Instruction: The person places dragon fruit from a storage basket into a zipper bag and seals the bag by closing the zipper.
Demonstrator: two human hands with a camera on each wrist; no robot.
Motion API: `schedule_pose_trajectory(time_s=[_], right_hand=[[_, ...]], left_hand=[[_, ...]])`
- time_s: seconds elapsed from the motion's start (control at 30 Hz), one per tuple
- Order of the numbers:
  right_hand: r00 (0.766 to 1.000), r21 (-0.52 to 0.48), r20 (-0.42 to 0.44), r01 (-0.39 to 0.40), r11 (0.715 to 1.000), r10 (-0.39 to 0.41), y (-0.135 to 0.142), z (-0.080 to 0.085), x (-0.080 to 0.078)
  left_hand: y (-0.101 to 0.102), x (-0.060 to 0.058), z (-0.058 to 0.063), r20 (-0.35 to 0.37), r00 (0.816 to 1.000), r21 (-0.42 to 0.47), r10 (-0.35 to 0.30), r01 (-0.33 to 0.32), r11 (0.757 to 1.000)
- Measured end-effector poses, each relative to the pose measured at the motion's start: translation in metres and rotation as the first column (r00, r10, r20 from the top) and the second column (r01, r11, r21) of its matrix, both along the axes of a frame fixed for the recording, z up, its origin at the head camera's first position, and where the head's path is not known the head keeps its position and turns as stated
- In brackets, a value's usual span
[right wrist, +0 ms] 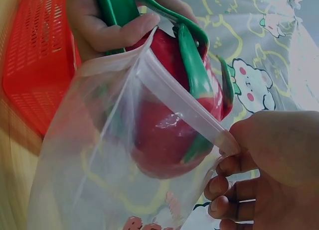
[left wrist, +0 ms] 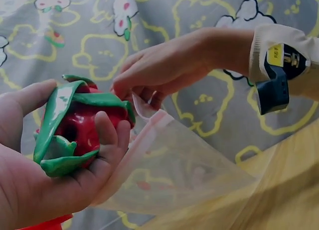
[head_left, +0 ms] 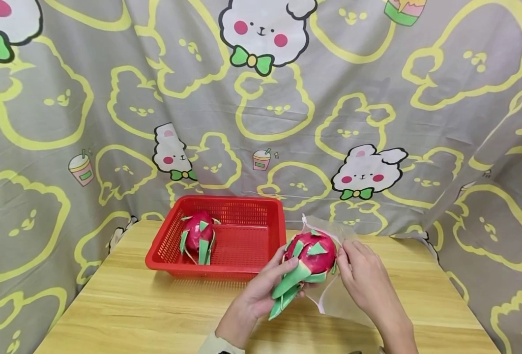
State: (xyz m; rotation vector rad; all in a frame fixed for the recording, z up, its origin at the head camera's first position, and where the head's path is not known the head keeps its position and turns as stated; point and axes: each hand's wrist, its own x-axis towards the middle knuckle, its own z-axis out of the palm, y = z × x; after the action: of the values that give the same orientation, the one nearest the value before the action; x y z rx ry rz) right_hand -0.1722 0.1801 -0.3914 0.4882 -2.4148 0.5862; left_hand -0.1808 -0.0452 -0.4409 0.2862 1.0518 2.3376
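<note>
My left hand (head_left: 265, 285) grips a red dragon fruit (head_left: 316, 253) with green scales, fingers and thumb curled round its leafy end. The fruit's rounded end sits inside the mouth of a clear zip bag (right wrist: 104, 155), showing through the plastic in the right wrist view. With thumb and fingers, my right hand (head_left: 364, 273) pinches the bag's rim beside the fruit. In the left wrist view the bag (left wrist: 184, 175) hangs down from the right hand (left wrist: 169, 65) toward the table.
A red perforated basket (head_left: 159, 246) stands on the wooden table (head_left: 124, 309), left of my hands. Another dragon fruit (head_left: 199, 233) lies in its left side. Behind the table hangs a grey patterned curtain (head_left: 287, 123), with more of it along both sides.
</note>
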Motion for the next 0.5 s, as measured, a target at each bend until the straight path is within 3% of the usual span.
schedule_pose_trajectory(time_s=[0.17,0.33,0.5], right_hand=[[1.000,0.000,0.015,0.001,1.000,-0.001,-0.0021,0.0023,0.0019],[1.000,0.005,0.024,-0.017,1.000,0.017,-0.0039,0.0026,0.0023],[0.999,-0.014,0.045,-0.028,1.000,0.028,-0.0053,0.0015,0.0021]], left_hand=[[0.0012,-0.0008,-0.0001,-0.004,1.000,0.015,-0.022,0.022,1.000],[0.0002,-0.0011,-0.0003,0.010,0.996,0.119,-0.085,0.084,0.989],[0.0006,-0.0012,-0.0008,0.087,0.991,0.164,-0.101,0.086,0.983]])
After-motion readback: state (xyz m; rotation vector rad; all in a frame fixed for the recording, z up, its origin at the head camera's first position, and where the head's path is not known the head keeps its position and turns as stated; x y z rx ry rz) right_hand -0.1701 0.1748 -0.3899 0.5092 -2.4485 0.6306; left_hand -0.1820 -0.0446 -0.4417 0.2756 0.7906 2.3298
